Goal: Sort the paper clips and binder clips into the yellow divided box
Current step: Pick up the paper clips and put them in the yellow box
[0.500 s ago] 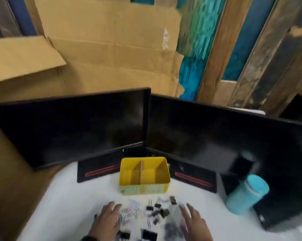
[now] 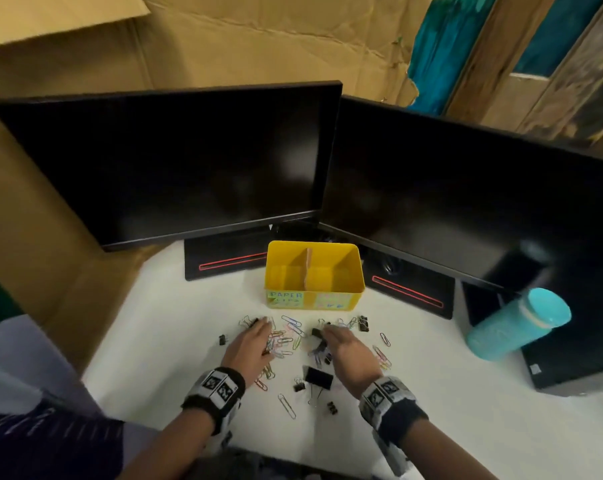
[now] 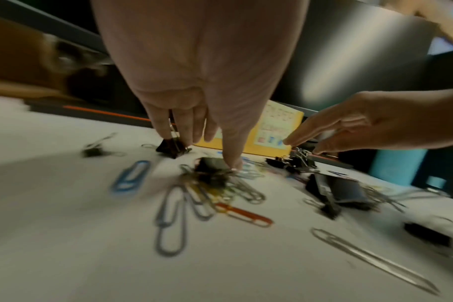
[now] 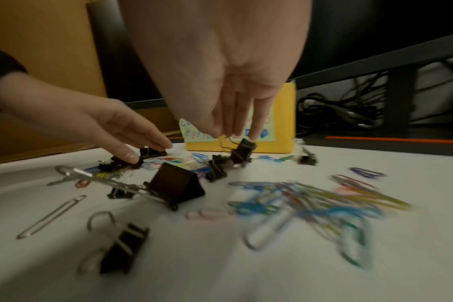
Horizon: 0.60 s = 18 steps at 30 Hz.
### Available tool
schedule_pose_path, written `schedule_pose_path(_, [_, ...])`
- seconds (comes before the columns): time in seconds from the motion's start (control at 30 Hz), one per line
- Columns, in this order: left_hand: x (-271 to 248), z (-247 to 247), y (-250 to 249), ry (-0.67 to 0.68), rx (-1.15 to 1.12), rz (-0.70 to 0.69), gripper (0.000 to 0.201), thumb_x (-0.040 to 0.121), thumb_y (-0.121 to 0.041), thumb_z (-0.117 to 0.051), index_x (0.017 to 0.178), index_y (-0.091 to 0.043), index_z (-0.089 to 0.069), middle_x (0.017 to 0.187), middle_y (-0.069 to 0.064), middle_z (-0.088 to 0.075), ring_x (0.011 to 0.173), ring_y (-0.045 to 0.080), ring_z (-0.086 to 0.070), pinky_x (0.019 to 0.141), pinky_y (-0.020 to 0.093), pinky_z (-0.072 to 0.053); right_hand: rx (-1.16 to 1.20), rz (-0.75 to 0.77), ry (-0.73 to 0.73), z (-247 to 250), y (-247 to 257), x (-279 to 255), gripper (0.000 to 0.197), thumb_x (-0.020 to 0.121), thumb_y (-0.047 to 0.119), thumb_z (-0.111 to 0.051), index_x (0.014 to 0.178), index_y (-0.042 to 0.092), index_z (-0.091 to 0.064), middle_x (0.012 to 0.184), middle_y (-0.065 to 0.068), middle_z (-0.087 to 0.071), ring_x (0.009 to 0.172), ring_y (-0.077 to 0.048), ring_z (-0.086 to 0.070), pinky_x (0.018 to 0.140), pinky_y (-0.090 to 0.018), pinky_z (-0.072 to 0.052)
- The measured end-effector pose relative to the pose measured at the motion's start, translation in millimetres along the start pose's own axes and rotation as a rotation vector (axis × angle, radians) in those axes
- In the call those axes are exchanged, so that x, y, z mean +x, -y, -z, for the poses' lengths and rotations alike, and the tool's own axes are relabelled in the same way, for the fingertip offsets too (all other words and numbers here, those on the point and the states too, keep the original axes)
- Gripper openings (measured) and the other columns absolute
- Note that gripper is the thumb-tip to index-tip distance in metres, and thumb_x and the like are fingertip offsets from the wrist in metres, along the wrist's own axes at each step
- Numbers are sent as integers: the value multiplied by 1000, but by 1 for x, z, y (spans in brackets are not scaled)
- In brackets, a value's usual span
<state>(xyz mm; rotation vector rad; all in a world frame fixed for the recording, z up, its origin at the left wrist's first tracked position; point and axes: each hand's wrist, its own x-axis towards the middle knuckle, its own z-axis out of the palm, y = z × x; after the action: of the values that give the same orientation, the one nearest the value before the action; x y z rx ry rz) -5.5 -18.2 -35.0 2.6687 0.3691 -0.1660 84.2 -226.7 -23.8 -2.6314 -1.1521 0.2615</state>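
While both hands sit down in the scatter, the call I care about is which way the yellow divided box [image 2: 314, 271] lies from the fingertips: straight ahead of both, just beyond the pile, approx. centred between them, so neither hand has a real edge. My left hand [image 2: 250, 348] has its fingers extended onto a small black binder clip [image 3: 173, 145]; looks like a light pinch on its wire handles, thumb down separately on the paper clip tangle [image 3: 215, 183], but w/ the blur I can't say the grip is set. My right hand [image 2: 345, 344] pinches another binder clip [image 4: 243, 152] by its wire loop, body hanging tilted below the fingertips, the box label right behind it. Box's long axis runs left-right, divider front-back; left cell's label reads PAPER, so I judge binder clips go to the right cell, i.e. nearer the right hand. Both cells look empty. Big binder clip [image 2: 317, 377] lies behind the fingers, wrist-side.
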Motion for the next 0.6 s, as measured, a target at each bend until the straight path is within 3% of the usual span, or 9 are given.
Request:
schedule_pose_path(0.1, [5, 8, 12, 7, 70, 30, 62, 85, -37, -61, 138, -17, -37, 148, 1, -35, 135, 20, -28, 110, 38, -23, -5, 142, 114, -4, 24, 30, 59, 86, -5, -50, 141, 4, -32, 147, -17, -35, 132, -32, -35, 104, -40, -36])
schedule_pose_path(0.17, [9, 10, 13, -24, 155, 27, 54, 83, -46, -60, 129, -20, -49, 134, -3, -49, 126, 19, -35, 100, 40, -27, -66, 119, 213, -8, 37, 49, 63, 91, 7, -53, 145, 5, -20, 152, -15, -23, 136, -31, -27, 108, -38, -29])
schedule_pose_path(0.27, [14, 11, 9, -61, 153, 55, 41, 82, -44, -62, 117, -22, -61, 113, -4, -57, 107, 18, -43, 89, 36, -34, -98, 77, 277, -18, 44, 64, 69, 89, 27, -59, 143, 6, -22, 150, -13, -27, 128, -31, -35, 104, -43, -38])
schedule_pose_path(0.33, [15, 9, 7, -61, 85, 79, 34, 83, -37, -65, 112, -21, -64, 107, -2, -58, 101, 17, -49, 85, 33, -42, -84, 104, 221, -25, 42, 65, 58, 87, 30, -61, 136, 8, -38, 140, -9, -44, 117, -29, -46, 96, -44, -44])
schedule_pose_path(0.43, [13, 10, 2, -36, 85, 99, 18, 86, -23, -62, 103, -21, -67, 102, 0, -61, 94, 18, -57, 77, 32, -49, 24, 144, 80, -31, 36, 59, 25, 90, 28, -57, 105, 12, -68, 107, -8, -67, 92, -27, -61, 79, -42, -53])
schedule_pose_path(0.5, [14, 10, -1, -37, 72, 104, 17, 86, -18, -62, 102, -21, -67, 99, 1, -64, 91, 19, -59, 76, 32, -50, 35, 114, 61, -32, 33, 56, 22, 89, 27, -56, 92, 11, -70, 90, -8, -68, 80, -27, -62, 68, -37, -55])
schedule_pose_path(0.6, [19, 11, -5, -40, 137, 74, 17, 89, -10, -54, 98, -18, -65, 100, 2, -62, 91, 19, -58, 72, 30, -50, 55, 46, 10, -30, 33, 54, 11, 80, 10, -58, 82, 4, -66, 77, -13, -67, 68, -31, -63, 57, -35, -53])
